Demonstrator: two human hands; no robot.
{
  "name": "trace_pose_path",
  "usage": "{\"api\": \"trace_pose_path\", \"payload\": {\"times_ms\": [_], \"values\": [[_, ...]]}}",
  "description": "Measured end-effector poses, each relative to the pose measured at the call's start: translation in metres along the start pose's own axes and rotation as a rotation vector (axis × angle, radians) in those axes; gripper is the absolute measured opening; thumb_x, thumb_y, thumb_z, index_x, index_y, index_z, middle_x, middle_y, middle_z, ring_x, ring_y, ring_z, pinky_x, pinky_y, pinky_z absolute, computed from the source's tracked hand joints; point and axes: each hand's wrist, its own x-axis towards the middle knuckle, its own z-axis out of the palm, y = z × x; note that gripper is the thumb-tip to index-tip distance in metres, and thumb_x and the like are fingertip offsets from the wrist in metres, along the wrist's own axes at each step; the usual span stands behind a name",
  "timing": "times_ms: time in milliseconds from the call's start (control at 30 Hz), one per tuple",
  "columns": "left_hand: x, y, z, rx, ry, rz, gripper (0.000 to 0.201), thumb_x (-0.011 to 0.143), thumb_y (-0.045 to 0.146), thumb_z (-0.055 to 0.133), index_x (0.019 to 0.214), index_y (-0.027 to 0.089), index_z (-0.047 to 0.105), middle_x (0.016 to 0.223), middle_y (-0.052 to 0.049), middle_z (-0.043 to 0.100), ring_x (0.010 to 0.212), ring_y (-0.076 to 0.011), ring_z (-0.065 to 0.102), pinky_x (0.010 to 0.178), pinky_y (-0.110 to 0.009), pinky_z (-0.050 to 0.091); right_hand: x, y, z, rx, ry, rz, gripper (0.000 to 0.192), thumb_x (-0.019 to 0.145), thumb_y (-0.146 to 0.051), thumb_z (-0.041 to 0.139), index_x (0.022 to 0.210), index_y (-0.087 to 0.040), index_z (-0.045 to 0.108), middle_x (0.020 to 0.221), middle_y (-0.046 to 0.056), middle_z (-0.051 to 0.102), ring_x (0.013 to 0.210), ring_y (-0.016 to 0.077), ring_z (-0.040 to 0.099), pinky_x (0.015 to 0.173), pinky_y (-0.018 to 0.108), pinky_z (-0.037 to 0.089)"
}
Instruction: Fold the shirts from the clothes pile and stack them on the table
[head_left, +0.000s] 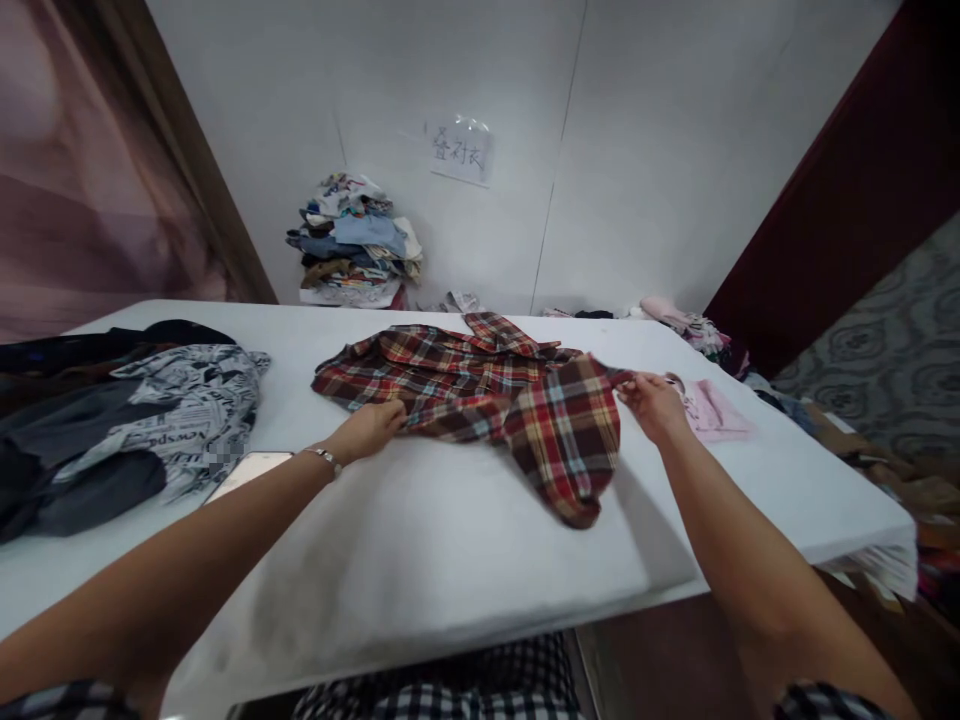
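Shirt (442, 375) with red and brown checks lies partly on the white counter (420, 550), between the two hands and a bit past them. I see the hands well apart. The left hand (379, 425) pinches the shirt's near edge. The right hand (652, 400) has finger and thumb closed on another bit. A big flap (570, 430) hangs between the hands, closer to the right one; I can't tell if its tip touches down.

I think the flap could fold under and get wrinkly if the hands drop too fast. The right hand holds just a small bit, so a hard pull could make it slip out. If that hand swings wide, it might mess up the pink cloth (720, 412) just past it. The left arm (240, 530) is close by a phone (253, 465) and could bump it. Heaped clothes (202, 400) lie left of the left hand, so a big sweep there could mix them in.

The front edge (450, 640) is on the near side of both hands, with white top before it, so there's room to pull closer. Too far, and the shirt could hang off. Past the shirt, away from the hands, there's less room.
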Motion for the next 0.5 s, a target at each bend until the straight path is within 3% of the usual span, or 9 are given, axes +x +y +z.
{"api": "trace_pose_path", "payload": {"times_ms": [100, 167, 233, 333, 400, 500], "values": [[-0.023, 0.033, -0.004, -0.152, -0.057, 0.028, 0.026, 0.092, 0.038, 0.034, 0.085, 0.022, 0.054, 0.070, 0.000, 0.063, 0.066, -0.0169, 0.059, 0.063, -0.028, 0.042, 0.009, 0.001, -0.021, -0.055, 0.049, 0.060, 0.018, 0.082, -0.037, 0.066, 0.088, -0.024, 0.056, 0.080, 0.001, 0.067, 0.080, 0.0171, 0.066, 0.074, 0.031, 0.053], [-0.037, 0.041, -0.004, -0.154, -0.093, 0.116, 0.028, 0.092, 0.041, 0.035, 0.086, 0.023, 0.056, 0.075, 0.000, 0.066, 0.068, -0.0166, 0.060, 0.064, -0.028, 0.042, -0.001, 0.007, -0.036, -0.168, 0.051, 0.162, 0.032, 0.085, -0.039, 0.063, 0.111, -0.023, 0.056, 0.096, 0.007, 0.070, 0.083, 0.0197, 0.067, 0.071, 0.033, 0.053], [-0.043, 0.036, -0.001, -0.093, -0.057, 0.131, 0.028, 0.090, 0.042, 0.038, 0.093, 0.023, 0.059, 0.090, -0.003, 0.069, 0.077, -0.0184, 0.063, 0.069, -0.029, 0.045, -0.023, 0.018, -0.046, -0.281, 0.049, 0.228, 0.061, 0.083, -0.044, 0.065, 0.136, -0.023, 0.043, 0.110, 0.012, 0.069, 0.086, 0.0225, 0.068, 0.068, 0.035, 0.055], [-0.039, 0.015, 0.007, 0.042, 0.041, 0.071, 0.036, 0.087, 0.043, 0.044, 0.111, 0.022, 0.060, 0.120, -0.009, 0.066, 0.106, -0.0250, 0.062, 0.087, -0.036, 0.047, -0.062, 0.038, -0.050, -0.418, -0.013, 0.241, 0.091, 0.077, -0.051, 0.069, 0.151, -0.024, 0.024, 0.113, 0.013, 0.069, 0.089, 0.0251, 0.069, 0.065, 0.035, 0.056], [-0.030, 0.004, 0.014, 0.115, 0.041, 0.048, 0.044, 0.084, 0.044, 0.048, 0.118, 0.018, 0.060, 0.132, -0.013, 0.060, 0.120, -0.0285, 0.055, 0.097, -0.039, 0.044, -0.086, 0.053, -0.046, -0.482, -0.091, 0.193, 0.098, 0.074, -0.049, 0.072, 0.153, -0.023, 0.021, 0.105, 0.010, 0.071, 0.089, 0.0255, 0.069, 0.069, 0.036, 0.056], [-0.016, 0.001, 0.026, 0.143, 0.014, 0.003, 0.051, 0.084, 0.047, 0.049, 0.121, 0.014, 0.060, 0.132, -0.016, 0.058, 0.120, -0.0297, 0.054, 0.100, -0.040, 0.043, -0.114, 0.070, -0.036, -0.586, -0.266, 0.050, 0.093, 0.073, -0.041, 0.072, 0.152, -0.024, 0.027, 0.105, 0.007, 0.071, 0.097, 0.0240, 0.067, 0.084, 0.038, 0.054]]}}
